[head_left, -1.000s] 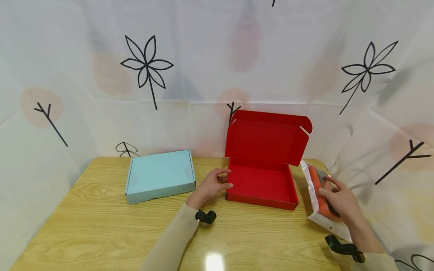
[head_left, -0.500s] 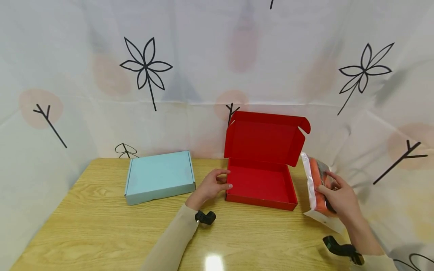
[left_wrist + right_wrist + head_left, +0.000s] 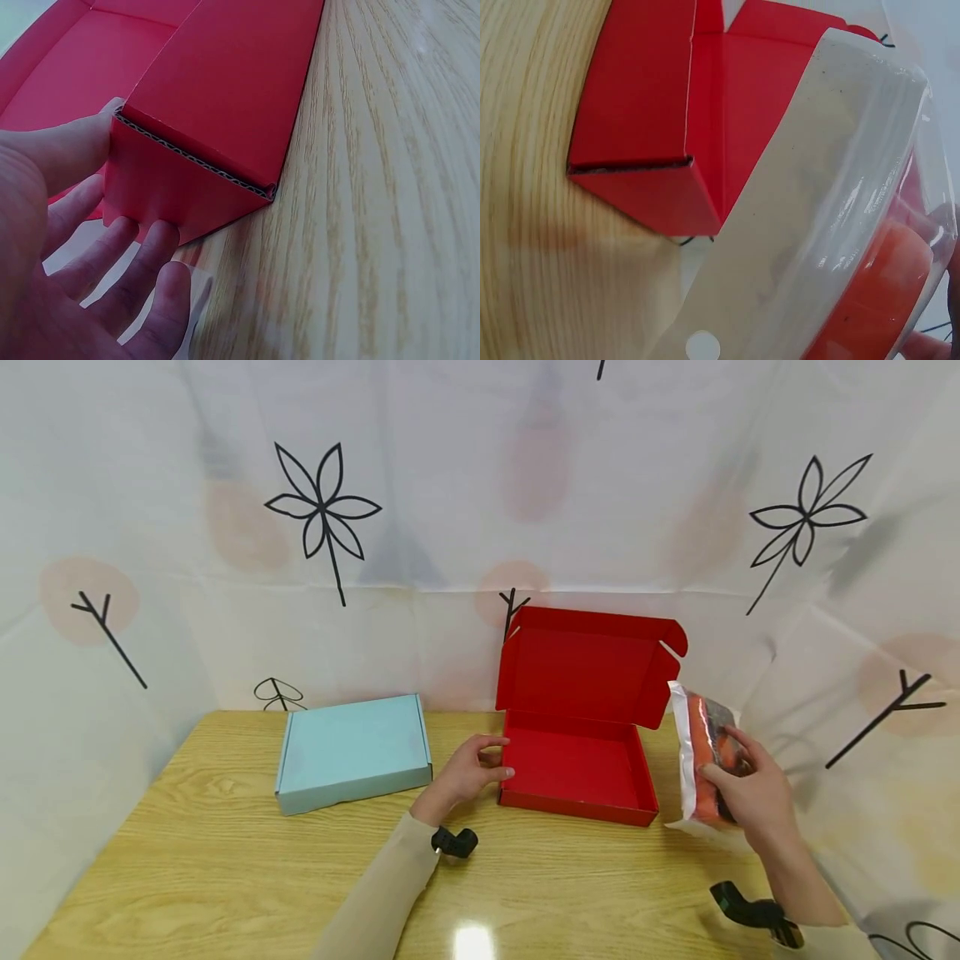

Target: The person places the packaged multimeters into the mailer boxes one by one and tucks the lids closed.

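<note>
A clear plastic packet point(image 3: 702, 760) with orange and dark contents is tilted just right of an open red box point(image 3: 573, 764), pinched by a person's right hand point(image 3: 759, 797) along its right side. The left hand point(image 3: 465, 770) pinches the red box's left wall, thumb over the top edge and fingers (slightly spread) against the outside. The red box's lid stands raised at the back. Farther left lies 1 closed pale blue box point(image 3: 352, 747). Everything rests on or above a wood-grain table point(image 3: 225, 868), before a white cloth point(image 3: 450, 485) printed with black flowers.
</note>
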Demonstrator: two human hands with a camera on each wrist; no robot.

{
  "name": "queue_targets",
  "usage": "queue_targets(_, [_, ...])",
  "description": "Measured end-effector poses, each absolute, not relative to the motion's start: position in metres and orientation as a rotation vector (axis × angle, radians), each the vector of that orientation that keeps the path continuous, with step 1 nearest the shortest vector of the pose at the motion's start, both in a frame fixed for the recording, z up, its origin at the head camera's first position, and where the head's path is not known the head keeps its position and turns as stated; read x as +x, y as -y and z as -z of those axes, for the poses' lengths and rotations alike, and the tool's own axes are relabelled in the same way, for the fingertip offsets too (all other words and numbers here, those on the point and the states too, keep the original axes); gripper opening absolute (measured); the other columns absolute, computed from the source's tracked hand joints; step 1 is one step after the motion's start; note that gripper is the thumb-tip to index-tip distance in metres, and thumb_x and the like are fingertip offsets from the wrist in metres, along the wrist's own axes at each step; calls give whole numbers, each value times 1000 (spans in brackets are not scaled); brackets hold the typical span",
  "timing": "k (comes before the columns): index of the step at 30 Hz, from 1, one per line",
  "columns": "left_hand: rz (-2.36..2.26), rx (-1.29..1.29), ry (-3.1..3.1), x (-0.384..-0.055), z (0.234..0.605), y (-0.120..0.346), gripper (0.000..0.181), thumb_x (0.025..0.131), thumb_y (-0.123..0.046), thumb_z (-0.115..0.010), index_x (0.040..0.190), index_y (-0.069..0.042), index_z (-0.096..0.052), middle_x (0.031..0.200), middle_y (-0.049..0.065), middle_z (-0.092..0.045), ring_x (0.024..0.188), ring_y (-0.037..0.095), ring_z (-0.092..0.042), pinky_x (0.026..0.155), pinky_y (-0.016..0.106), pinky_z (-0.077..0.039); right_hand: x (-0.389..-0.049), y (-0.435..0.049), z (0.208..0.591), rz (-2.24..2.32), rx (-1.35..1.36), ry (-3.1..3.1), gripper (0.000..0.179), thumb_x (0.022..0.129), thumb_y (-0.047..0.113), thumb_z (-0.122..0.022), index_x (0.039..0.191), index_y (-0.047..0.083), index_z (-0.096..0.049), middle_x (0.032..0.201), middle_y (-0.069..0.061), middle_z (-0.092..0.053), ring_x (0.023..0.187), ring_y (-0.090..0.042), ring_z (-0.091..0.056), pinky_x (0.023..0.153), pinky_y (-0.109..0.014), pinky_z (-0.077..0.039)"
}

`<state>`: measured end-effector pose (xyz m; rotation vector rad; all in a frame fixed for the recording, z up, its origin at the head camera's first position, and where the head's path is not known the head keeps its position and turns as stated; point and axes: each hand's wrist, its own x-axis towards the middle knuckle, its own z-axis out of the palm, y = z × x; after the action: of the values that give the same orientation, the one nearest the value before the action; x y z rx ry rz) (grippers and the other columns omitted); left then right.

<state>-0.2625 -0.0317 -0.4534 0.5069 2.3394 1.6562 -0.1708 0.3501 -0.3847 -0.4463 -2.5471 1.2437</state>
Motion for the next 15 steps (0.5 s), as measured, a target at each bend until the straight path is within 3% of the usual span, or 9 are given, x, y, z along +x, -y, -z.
queue_targets(5, [-1649, 505, -2344, -263, 453, 32, 52, 90, -16, -75, 138, -9, -57, 134, 9, -51, 115, 30, -58, 93, 42, -52, -171, -341, 377, -1192, -412, 2546, 74, 90, 27, -70, 154, 13, -38, 143, -29, -44, 112, -37, -48, 68, -17, -38])
queue_targets(15, [-1650, 497, -2342, -261, 451, 32, 52, 90, -15, -75, 138, -9, -57, 135, 10, -51, 114, 30, -58, 92, 42, -53, -171, -324, 369, -1102, -244, 2539, 76, 88, 22, -71, 155, 13, -36, 135, -31, -47, 101, -41, -49, 58, -14, -44])
